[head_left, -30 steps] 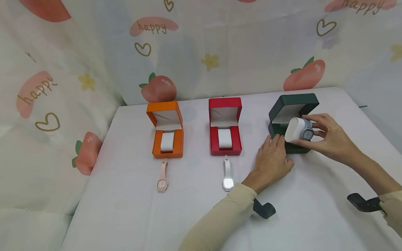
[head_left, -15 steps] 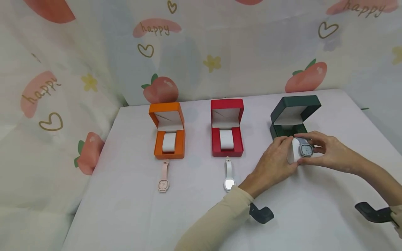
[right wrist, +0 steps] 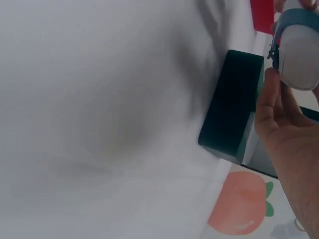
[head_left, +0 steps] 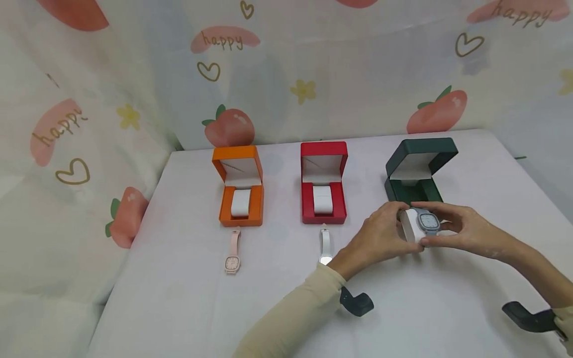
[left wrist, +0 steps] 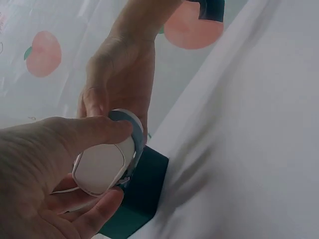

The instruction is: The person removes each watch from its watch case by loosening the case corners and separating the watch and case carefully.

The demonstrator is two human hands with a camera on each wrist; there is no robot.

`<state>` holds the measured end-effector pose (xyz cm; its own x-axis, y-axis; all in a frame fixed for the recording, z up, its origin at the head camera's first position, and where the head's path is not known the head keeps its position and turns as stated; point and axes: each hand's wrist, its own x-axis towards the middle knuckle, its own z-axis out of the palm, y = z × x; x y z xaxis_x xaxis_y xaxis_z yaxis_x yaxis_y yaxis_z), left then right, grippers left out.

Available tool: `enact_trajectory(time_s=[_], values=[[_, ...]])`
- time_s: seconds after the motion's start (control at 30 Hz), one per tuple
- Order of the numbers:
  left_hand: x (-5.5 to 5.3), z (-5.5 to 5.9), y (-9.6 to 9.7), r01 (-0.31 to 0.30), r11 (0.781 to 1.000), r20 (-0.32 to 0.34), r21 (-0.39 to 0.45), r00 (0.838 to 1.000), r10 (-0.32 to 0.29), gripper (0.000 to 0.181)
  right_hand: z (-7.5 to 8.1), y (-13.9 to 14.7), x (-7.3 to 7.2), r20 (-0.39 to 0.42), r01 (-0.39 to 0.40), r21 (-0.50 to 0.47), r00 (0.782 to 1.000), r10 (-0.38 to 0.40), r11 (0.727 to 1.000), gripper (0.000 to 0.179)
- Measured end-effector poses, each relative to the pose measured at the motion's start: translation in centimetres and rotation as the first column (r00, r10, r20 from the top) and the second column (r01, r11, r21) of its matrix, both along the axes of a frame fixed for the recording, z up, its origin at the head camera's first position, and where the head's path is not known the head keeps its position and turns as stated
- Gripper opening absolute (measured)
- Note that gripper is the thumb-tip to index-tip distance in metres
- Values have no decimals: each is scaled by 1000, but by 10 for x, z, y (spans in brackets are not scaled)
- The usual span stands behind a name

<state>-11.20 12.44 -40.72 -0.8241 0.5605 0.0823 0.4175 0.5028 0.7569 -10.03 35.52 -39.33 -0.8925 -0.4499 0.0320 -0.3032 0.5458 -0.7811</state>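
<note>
A white watch cushion (head_left: 409,226) with a blue-grey watch (head_left: 429,222) strapped round it is held in the air in front of the open green watch box (head_left: 390,191). My left hand (head_left: 378,233) grips the cushion's left end, thumb and fingers on opposite sides. From the other end, my right hand (head_left: 474,231) pinches it between thumb and fingers. The left wrist view shows the cushion's flat oval end (left wrist: 99,168) and the left thumb lying near the strap. In the right wrist view the strap (right wrist: 299,19) circles the cushion, its buckle side by the fingertips.
An open orange watch box (head_left: 224,209) and an open red watch box (head_left: 306,204), each with a white cushion inside, stand to the left. Before them lie a pink watch (head_left: 232,263) and a white watch (head_left: 326,243), partly covered by my left sleeve (head_left: 295,308).
The cushion with its watch has come out of the green box and toward me. My left hand has gone from resting at the box to gripping the cushion's left end.
</note>
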Motion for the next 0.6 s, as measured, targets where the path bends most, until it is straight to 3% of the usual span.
enact_trajectory(time_s=[0.27, 0.6], values=[[2, -5, -6, 16, 1000, -5, -17, 1000, -16, 76, -5, -5, 4, 58, -19, -43, 998, 21, 999, 75], [5, -6, -11, 53, 994, 39, 95, 998, -57, 75, -1, -4, 7, 50, 3, -24, 999, -2, 1000, 73]])
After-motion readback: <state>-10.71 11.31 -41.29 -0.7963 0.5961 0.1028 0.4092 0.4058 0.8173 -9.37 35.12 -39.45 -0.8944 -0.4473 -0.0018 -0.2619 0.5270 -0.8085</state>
